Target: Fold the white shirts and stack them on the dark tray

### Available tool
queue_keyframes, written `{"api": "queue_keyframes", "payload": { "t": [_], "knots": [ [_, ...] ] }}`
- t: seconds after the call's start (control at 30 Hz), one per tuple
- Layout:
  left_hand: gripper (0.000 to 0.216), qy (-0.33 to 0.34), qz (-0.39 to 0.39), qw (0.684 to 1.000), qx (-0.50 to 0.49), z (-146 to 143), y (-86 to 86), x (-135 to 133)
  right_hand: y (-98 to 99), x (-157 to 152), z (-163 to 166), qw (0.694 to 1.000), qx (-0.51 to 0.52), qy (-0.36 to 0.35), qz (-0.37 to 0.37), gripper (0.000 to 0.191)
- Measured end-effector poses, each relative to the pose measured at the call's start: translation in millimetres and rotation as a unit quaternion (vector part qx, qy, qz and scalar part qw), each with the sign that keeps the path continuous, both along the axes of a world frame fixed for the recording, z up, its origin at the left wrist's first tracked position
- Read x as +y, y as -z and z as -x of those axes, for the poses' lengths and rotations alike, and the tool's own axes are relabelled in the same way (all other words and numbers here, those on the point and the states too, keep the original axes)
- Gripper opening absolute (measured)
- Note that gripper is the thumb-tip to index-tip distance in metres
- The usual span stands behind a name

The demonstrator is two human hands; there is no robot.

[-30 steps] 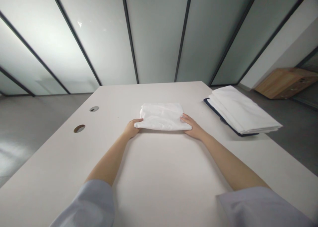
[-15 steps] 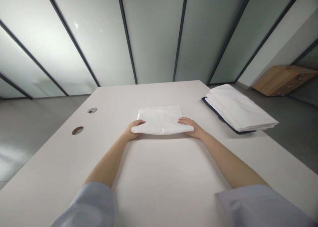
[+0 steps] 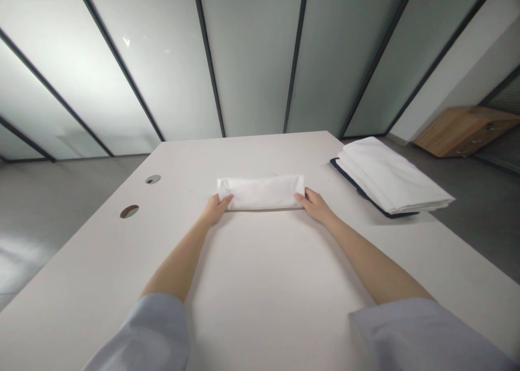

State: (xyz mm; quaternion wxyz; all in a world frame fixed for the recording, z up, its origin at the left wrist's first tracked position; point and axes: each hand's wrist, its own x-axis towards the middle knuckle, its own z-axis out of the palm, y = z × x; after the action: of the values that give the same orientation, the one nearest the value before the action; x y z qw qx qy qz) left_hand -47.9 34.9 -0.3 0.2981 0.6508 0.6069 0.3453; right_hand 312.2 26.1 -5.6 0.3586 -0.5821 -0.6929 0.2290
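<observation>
A white folded packet [image 3: 262, 193] with a slight plastic-like sheen lies across the table in front of me, now a narrow, neat strip. My left hand [image 3: 216, 208] grips its left end, thumb on the near face and fingers hidden behind or under it. At the opposite end my right hand [image 3: 316, 204] holds on the same way, its thumb on the front face. The near edge of the packet seems to be at or just above the tabletop; whether it touches I cannot tell.
The white table [image 3: 264, 284] carries a stack of folded white cloth [image 3: 394, 176] on a dark blue piece [image 3: 365, 197] at its right edge. Two round cable holes [image 3: 129, 212] are on the left. Frosted glass panels [image 3: 252, 57] stand behind; a wooden cabinet [image 3: 459, 130] is far right.
The packet's near part has been folded over away from me, making a narrower strip. My hands have shifted from its near edge to its ends, with the thumbs now in front.
</observation>
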Motion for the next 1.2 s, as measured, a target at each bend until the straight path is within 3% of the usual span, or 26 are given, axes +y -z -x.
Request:
{"api": "queue_keyframes", "payload": {
  "t": [0.27,0.43,0.6,0.73,0.93,1.2],
  "knots": [
    [0.050,-0.025,-0.018,0.999,0.035,-2.4,4.5,4.9,4.9,2.1,4.9,0.999,0.025,0.025,0.025,0.034],
    [0.041,-0.066,-0.017,0.990,0.121,-8.4,0.7,2.2,4.5,0.6,8.3,0.998,0.019,0.052,0.026,0.045],
    [0.032,-0.115,0.001,0.974,0.194,-12.7,-7.4,-3.9,5.1,0.1,7.0,0.997,-0.053,0.057,0.012,0.058],
    [0.038,-0.124,-0.023,0.972,0.198,-13.4,-7.0,-6.0,9.0,2.4,4.7,0.994,-0.083,0.065,-0.013,0.055],
    [0.062,-0.111,-0.079,0.975,0.174,-10.7,1.0,-4.4,17.2,5.6,1.9,0.995,-0.033,0.045,-0.087,0.055],
    [0.053,-0.085,-0.103,0.979,0.155,-5.7,7.1,-1.8,22.0,6.8,-1.7,0.996,-0.025,0.025,-0.082,0.057]
  ]
}}
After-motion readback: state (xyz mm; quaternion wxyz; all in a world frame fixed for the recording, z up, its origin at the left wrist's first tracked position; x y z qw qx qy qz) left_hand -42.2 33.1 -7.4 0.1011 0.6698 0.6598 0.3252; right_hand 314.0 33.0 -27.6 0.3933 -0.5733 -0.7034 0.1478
